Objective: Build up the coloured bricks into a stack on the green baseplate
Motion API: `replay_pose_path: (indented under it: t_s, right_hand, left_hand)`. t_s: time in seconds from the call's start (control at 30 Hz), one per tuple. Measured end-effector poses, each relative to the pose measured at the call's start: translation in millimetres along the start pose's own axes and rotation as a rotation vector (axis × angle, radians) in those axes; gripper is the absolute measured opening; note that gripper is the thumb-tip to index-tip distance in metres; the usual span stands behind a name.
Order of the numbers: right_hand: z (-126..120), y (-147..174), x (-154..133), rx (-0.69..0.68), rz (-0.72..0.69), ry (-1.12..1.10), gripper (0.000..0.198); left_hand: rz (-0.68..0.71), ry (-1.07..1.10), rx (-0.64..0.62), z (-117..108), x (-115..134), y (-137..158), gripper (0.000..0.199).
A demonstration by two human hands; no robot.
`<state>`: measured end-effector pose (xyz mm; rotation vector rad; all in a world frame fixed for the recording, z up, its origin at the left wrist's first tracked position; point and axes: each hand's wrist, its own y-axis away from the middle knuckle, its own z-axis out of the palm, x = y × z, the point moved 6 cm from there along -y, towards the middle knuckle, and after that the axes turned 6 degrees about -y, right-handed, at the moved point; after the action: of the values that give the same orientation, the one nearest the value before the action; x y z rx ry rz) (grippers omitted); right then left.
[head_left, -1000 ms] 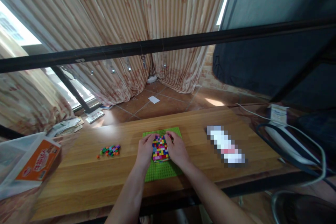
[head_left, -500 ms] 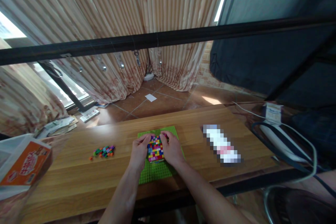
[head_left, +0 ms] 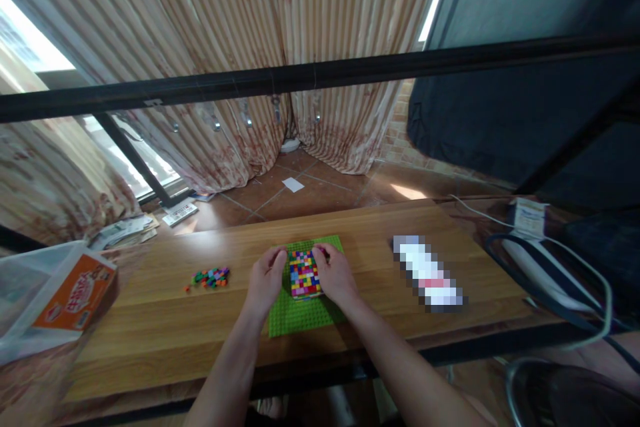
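Note:
A block of small multicoloured toy bricks point(head_left: 304, 280) stands on a green studded baseplate point(head_left: 300, 320) on the wooden table. My left hand point(head_left: 267, 277) is at the block's left side, fingers curled and thumb against the forefinger. A narrow gap shows between that thumb and the block; anything inside the pinch is hidden. At the right side my right hand point(head_left: 339, 277) is closed around the block's far right edge, its thumb on the bricks. Its other fingers are mostly hidden behind. Loose coloured bricks point(head_left: 212, 277) lie in a small pile to the left.
A blurred-out pale oblong thing point(head_left: 427, 273) lies on the table point(head_left: 165, 340) at the right. Beyond the left end stands a white bin with an orange label point(head_left: 75, 293). A dark metal bar point(head_left: 210, 83) crosses ahead, before the curtains point(head_left: 215, 13). Cables point(head_left: 605, 293) loop at the right.
The view has shifted slightly, so most things appear farther right. My left thumb has drawn back a little from the block's top. My right hand stays at the block's right side.

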<state>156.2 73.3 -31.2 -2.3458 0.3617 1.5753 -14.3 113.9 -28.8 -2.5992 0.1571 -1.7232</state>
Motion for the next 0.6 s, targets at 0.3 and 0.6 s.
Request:
replay_pose_path:
  t_s: [0.3, 0.6]
  right_hand:
    - [-2, 0, 1, 0.003, 0.004, 0.033, 0.033]
    - [-1, -1, 0, -0.010, 0.006, 0.052, 0.032]
  left_hand:
    - [-0.163, -1.100, 0.235, -102, -16, -1, 0.046]
    - [-0.201, -1.118, 0.194, -123, -41, -4, 0.037]
